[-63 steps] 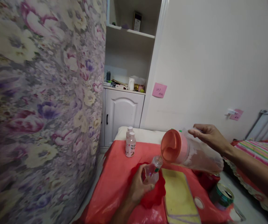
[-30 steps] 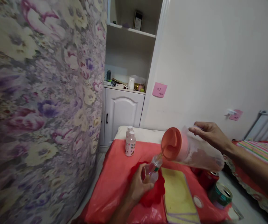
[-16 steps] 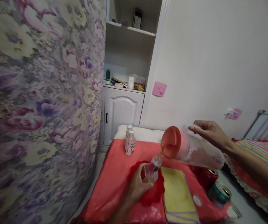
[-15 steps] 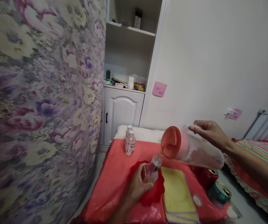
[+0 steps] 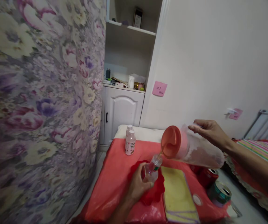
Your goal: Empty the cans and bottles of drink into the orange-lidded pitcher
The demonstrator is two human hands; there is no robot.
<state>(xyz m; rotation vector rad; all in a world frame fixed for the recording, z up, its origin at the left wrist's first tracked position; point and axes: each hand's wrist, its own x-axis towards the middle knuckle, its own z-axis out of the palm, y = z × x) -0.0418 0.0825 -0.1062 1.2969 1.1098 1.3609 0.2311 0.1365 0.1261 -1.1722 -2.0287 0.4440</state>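
Observation:
In the head view, my left hand [image 5: 137, 183] is wrapped round a small clear bottle [image 5: 151, 174], tilted with its open mouth up and to the right. Below it lies a red scalloped tray [image 5: 151, 196]. My right hand [image 5: 208, 130] grips the handle of a translucent pitcher [image 5: 201, 152] with an orange-pink lid [image 5: 171, 142]. The pitcher is tipped nearly level, its spout just above the bottle's mouth, and a thin stream seems to run between them. The handle is mostly hidden by my fingers.
Two capped bottles [image 5: 130, 144] stand at the table's back left. A yellow cloth [image 5: 180, 196] lies right of the tray. Beyond it are a white round cap [image 5: 196, 200], a red can [image 5: 208, 177] and a green can [image 5: 219, 193]. A floral curtain [image 5: 42, 109] hangs at left.
Both hands, the pitcher and the bottle keep almost the same positions. The camera view has shifted very slightly.

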